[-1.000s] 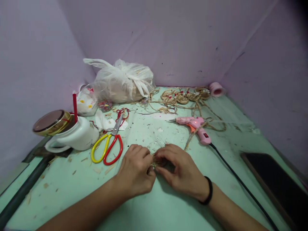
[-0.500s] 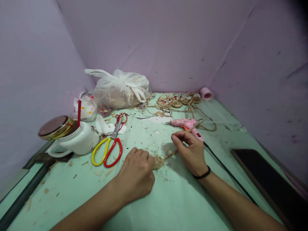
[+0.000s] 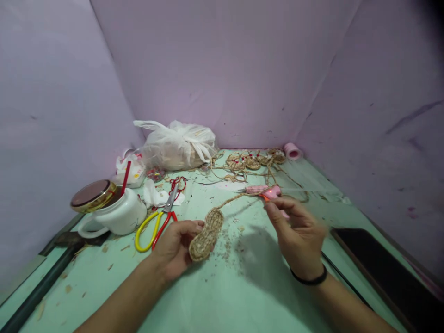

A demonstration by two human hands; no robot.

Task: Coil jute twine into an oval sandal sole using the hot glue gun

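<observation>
While beside scissors (image 3: 157, 222), left fingers (image 3: 193, 226) clasped on jute sole (image 3: 207, 233); right fingers (image 3: 277, 212) blurred, unclear, by glue gun (image 3: 258, 189).

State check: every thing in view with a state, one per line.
left hand, grip shut on jute coil
right hand, blurred beside glue gun, grip unclear
glue gun, lamp lit, lying flat
scissors, blades shut
white jar, open, lid tilted on rim
plastic bag, tied

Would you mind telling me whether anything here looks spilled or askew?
Jute crumbs litter the table around the coiled piece, and the gold lid sits tilted on the white pot.
</observation>
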